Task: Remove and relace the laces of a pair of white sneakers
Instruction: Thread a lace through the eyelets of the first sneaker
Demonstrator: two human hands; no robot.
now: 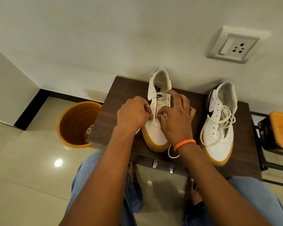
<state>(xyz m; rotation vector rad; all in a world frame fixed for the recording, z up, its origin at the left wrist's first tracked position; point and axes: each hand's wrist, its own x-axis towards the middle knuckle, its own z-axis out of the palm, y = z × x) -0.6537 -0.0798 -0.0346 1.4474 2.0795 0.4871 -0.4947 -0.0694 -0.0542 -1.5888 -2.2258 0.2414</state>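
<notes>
The sneaker I am working on (155,128) sits toe toward me on the dark wooden table (108,121), its eyelets mostly bare, so I judge I am at the start of relacing it, feeding the lace through the lowest holes. My left hand (132,113) is curled against the sneaker's left eyelet row, pinching what I take to be a lace end; the lace itself is hidden under the fingers there. My right hand (176,118) pinches near the lower right eyelets with thumb and middle fingers, the index finger lifted toward the tongue; what it grips I cannot make out for certain. A loop of cream lace (172,153) trails off the table edge under my right wrist, beside the orange bracelet (184,143).

To do this well, I want both ends even before crossing, the lace flat and untwisted, and the tongue centred under it. I should steady the shoe so it does not slide.

The second sneaker (219,128) waits to the right, well apart, its loose lace (222,118) heaped over it. An orange bucket (67,121) stands on the floor to the left.
</notes>
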